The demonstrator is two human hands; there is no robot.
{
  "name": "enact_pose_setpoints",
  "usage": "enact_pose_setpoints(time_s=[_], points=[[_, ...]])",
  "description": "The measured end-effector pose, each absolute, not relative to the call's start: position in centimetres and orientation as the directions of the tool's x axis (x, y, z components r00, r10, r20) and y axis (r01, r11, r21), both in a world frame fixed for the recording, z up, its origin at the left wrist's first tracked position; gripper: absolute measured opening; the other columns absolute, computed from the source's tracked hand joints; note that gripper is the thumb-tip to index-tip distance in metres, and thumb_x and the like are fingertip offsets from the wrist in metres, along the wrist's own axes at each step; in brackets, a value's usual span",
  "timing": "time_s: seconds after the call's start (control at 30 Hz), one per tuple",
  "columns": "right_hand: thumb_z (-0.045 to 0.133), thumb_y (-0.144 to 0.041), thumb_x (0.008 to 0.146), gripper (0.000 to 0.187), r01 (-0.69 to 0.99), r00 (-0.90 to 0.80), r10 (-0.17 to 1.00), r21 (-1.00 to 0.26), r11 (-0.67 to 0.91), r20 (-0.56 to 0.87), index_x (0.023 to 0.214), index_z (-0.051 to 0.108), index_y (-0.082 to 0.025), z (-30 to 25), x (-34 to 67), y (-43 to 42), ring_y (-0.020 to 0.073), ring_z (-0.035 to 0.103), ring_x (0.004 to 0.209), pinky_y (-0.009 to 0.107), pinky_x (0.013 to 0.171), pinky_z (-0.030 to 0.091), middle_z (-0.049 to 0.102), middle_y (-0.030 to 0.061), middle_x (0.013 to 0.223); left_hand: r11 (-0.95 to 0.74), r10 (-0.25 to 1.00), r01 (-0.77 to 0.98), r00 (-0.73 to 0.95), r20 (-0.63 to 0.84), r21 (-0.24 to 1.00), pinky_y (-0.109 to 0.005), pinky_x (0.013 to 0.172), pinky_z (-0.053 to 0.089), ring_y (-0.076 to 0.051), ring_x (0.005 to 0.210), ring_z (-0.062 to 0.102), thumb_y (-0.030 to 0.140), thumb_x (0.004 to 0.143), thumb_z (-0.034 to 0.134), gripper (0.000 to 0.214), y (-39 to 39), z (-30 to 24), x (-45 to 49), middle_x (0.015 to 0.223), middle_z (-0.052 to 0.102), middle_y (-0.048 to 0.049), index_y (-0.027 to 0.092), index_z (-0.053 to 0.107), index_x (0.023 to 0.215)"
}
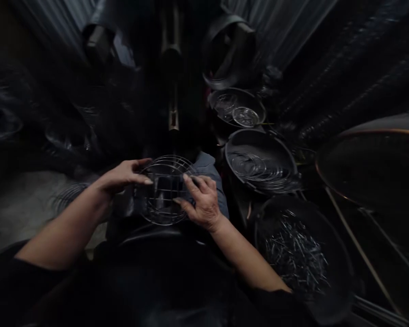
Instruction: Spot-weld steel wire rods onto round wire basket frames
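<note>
A round wire rack [163, 198], made of thin metal rings with straight cross wires, sits in front of my lap. My left hand [122, 176] holds its left edge between the thumb and the fingers. On the opposite side my right hand [203, 202] grips the wires, the thumb low and the index finger pointing up. A small dark thing shows between the right fingers, too dim to name. Under the rack is a dark block-like support, partly hidden by the wires.
To the right stand a basin of wire rings [248, 168], a basin of short metal wire pieces [296, 254] and, farther back, a bowl with round wire parts [245, 116]. Coiled wire [70, 197] lies left. An upright metal machine part [173, 120] stands ahead.
</note>
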State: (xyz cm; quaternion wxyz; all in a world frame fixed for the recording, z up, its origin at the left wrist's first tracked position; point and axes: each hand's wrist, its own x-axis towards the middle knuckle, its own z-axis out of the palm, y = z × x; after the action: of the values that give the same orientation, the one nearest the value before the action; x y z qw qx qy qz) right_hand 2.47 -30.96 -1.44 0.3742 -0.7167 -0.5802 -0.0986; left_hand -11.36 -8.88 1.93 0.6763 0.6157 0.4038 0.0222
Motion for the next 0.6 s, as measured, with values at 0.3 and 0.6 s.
enact_pose_setpoints(time_s=[0.3,0.6], points=[[0.033,-0.039,0.094,0.054,0.241,0.969,0.238,-0.455,-0.858,0.064,0.135,0.044,-0.006,-9.3,13.2,-46.0,0.0269,0.054,0.110,0.040,0.092,0.044,0.056,0.0193,0.120,-0.001,0.653,0.500,0.656,-0.378,0.866,-0.032,0.090,0.050,-0.024,0.112,0.058,0.018,0.039,0.090,0.095,-9.2,4.7,-9.2,0.115,0.068,0.0122,0.039,0.054,0.124],[0.055,-0.033,0.091,0.044,-0.053,0.971,-0.055,0.015,-0.998,-0.232,0.131,0.047,-0.017,-18.9,18.5,-54.4,0.0271,0.050,0.112,0.047,0.092,0.043,0.052,0.0120,0.121,-0.306,0.498,0.698,0.697,-0.517,0.647,-0.045,0.107,0.042,-0.028,0.121,0.055,0.039,0.047,0.086,0.108,-9.9,1.8,-6.7,0.132,0.057,-0.0069,0.026,0.035,0.141]])
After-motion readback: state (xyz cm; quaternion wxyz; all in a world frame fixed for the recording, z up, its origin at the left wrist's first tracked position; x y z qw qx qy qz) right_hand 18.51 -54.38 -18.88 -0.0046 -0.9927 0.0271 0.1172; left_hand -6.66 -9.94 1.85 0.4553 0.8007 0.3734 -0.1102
